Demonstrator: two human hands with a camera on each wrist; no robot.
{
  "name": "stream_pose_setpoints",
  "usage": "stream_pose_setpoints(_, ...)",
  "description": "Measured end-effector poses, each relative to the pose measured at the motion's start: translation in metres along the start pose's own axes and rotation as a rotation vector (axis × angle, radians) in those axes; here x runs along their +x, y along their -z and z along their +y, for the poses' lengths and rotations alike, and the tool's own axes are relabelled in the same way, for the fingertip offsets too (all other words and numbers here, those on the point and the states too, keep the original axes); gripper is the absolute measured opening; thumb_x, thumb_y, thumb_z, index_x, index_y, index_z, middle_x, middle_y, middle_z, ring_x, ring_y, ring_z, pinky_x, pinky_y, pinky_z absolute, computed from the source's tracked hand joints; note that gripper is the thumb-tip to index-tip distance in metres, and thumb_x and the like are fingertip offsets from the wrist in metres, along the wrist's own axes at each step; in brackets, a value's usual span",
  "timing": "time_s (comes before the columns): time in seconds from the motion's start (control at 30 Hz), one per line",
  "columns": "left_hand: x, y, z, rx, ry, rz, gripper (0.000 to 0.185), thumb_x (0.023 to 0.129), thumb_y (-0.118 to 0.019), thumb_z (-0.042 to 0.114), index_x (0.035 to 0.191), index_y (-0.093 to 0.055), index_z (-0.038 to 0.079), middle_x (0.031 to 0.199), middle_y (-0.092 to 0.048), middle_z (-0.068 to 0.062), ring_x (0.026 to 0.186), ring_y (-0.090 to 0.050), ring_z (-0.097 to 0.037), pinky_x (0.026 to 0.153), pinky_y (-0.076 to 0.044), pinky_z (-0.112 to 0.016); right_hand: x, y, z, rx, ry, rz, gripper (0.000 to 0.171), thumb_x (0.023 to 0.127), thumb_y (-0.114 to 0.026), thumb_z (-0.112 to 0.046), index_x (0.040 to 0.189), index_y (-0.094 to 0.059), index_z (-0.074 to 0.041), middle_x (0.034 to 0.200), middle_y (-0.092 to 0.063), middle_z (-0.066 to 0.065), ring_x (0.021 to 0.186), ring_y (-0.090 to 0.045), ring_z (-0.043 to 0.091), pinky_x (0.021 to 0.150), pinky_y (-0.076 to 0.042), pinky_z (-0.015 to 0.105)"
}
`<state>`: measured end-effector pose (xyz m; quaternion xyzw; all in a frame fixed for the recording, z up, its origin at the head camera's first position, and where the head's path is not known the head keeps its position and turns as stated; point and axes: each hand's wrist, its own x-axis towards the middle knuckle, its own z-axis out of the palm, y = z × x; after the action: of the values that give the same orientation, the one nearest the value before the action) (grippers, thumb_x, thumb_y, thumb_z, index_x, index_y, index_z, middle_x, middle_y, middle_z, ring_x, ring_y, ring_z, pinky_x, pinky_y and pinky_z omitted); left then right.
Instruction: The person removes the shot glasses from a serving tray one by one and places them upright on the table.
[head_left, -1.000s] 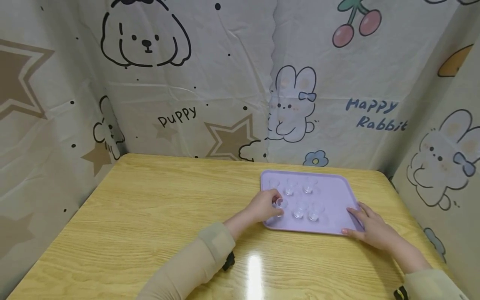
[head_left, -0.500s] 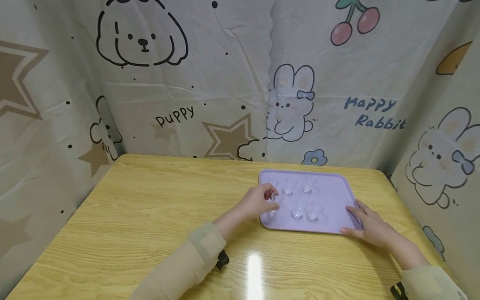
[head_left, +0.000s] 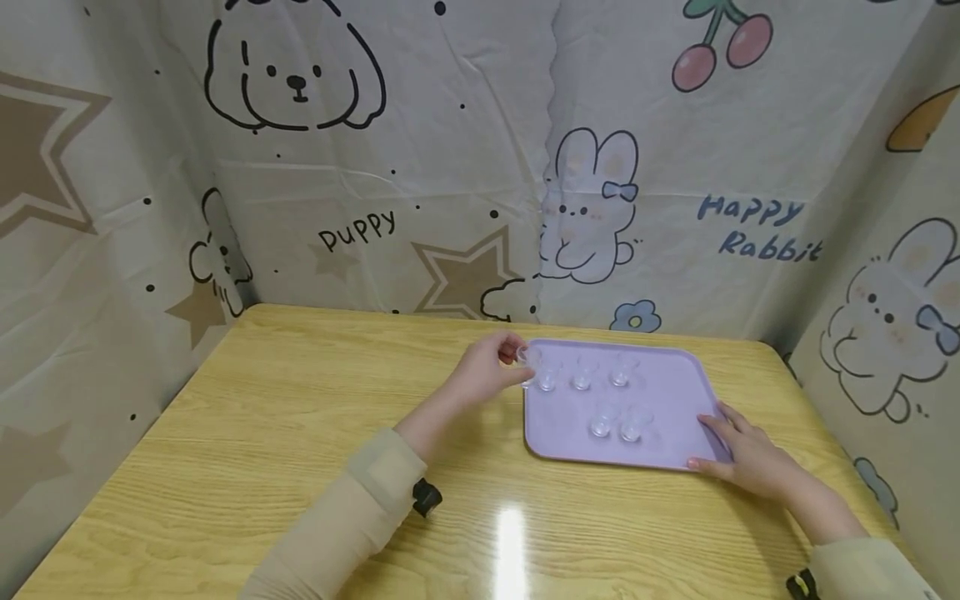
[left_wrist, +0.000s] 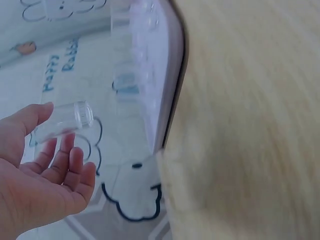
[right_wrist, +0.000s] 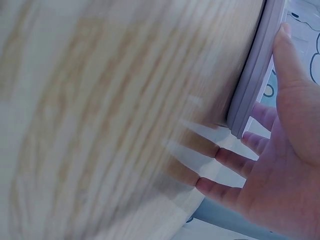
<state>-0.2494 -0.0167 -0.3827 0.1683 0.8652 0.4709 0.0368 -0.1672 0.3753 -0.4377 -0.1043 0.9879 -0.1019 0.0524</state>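
My left hand pinches a small clear plastic cup between thumb and fingertips, over the tray's back left edge. In the left wrist view, the thumb lies on one side of the cup and fingertips on the other, with its base pointing away from the palm. Spread along the right end of the purple tray, my right hand touches the rim with fairly straight fingers. The right wrist view has its thumb over the rim and some fingers partly hidden behind it.
Several similar clear cups stand on the tray in two rows, among them a back-row cup and a front-row cup. The wooden table spreads left and in front. A printed cloth rises behind and at both sides.
The left hand has carried a cup from the tray's front left up and back to its left edge. The right hand has stayed at the right rim.
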Motion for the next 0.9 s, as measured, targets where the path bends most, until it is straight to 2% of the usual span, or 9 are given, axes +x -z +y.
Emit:
stream_pose_setpoints(0.23, 0.012, 0.023, -0.006, 0.017, 0.022, 0.075, 0.035, 0.081, -0.074, 0.022, 0.110, -0.058, 0.010, 0.101, -0.059, -0.003, 0.097, -0.054, -0.021, 0.084, -0.047, -0.031, 0.000, 0.000, 0.001, -0.004, 0.004, 0.006, 0.085, 0.079, -0.067, -0.055, 0.134, -0.043, 0.005, 0.142, -0.022, 0.039, 0.118, -0.028, 0.066, 0.085, -0.033, 0.074)
stream_pose_setpoints(0.4, 0.021, 0.033, -0.013, 0.017, 0.027, 0.130, 0.035, 0.083, -0.072, 0.022, 0.113, -0.056, 0.011, 0.104, -0.057, -0.004, 0.100, -0.052, -0.020, 0.087, -0.046, -0.032, 0.001, 0.001, 0.000, 0.000, 0.005, 0.005, 0.085, 0.079, -0.067, -0.055, 0.134, -0.044, 0.005, 0.142, -0.022, 0.039, 0.118, -0.028, 0.066, 0.086, -0.032, 0.074)
stream_pose_setpoints(0.63, 0.033, 0.032, -0.035, -0.004, 0.034, 0.158, 0.036, 0.085, -0.071, 0.019, 0.114, -0.056, 0.005, 0.108, -0.058, -0.008, 0.104, -0.052, -0.024, 0.094, -0.044, -0.035, 0.001, 0.002, 0.000, 0.010, -0.002, 0.003, 0.086, 0.078, -0.067, -0.055, 0.134, -0.043, 0.005, 0.142, -0.021, 0.039, 0.118, -0.027, 0.066, 0.087, -0.031, 0.074)
stream_pose_setpoints(0.9, 0.045, 0.022, -0.059, -0.004, 0.076, 0.173, 0.035, 0.085, -0.071, 0.020, 0.113, -0.055, 0.004, 0.105, -0.056, -0.009, 0.102, -0.051, -0.025, 0.093, -0.044, -0.036, 0.001, 0.001, 0.000, 0.014, -0.006, 0.003, 0.086, 0.078, -0.067, -0.056, 0.133, -0.044, 0.005, 0.141, -0.021, 0.040, 0.118, -0.027, 0.066, 0.087, -0.031, 0.074)
